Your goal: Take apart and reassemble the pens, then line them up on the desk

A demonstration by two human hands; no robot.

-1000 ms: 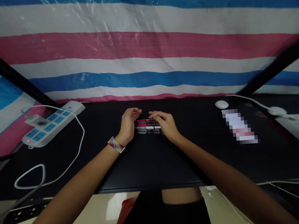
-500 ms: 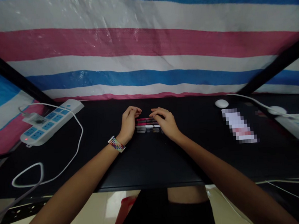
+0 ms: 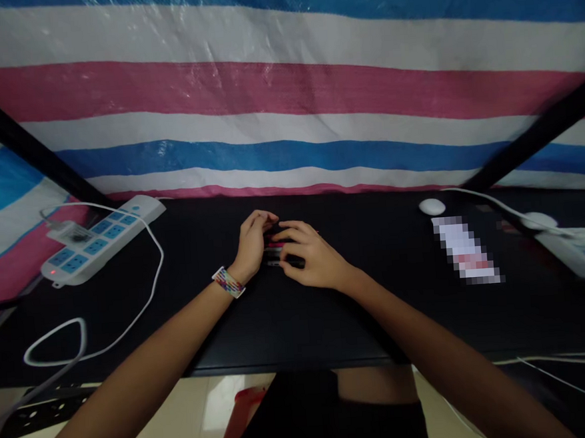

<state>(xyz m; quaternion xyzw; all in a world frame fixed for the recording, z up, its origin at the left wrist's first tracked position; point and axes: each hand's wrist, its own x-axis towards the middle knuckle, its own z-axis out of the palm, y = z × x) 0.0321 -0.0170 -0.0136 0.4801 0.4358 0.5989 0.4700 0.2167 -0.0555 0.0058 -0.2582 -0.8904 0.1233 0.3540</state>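
Several pens (image 3: 273, 246) lie side by side on the black tabletop, some with pink or red parts and some clear or dark. My left hand (image 3: 251, 245) stands on its edge at their left ends, fingers curved inward and not closed around anything. From the right, my right hand (image 3: 312, 254) arches over the row, its thumb at the near side and its fingers reaching to the far side, closed about the pens. That hand covers most of the pens' length and their right ends. On my left wrist is a multicoloured woven band (image 3: 228, 281).
A white power strip (image 3: 106, 242) with a plugged-in charger and looped white cable (image 3: 161, 261) lies at the left. To the right are a white mouse (image 3: 432, 206), a blurred-out pale item (image 3: 465, 250) and another white rounded object (image 3: 539, 220). Striped sheeting (image 3: 284, 93) hangs behind.
My right hand has moved from the pens' right ends to over the row, nearer me, with its fingers spread across it. My left hand stays almost where it was.
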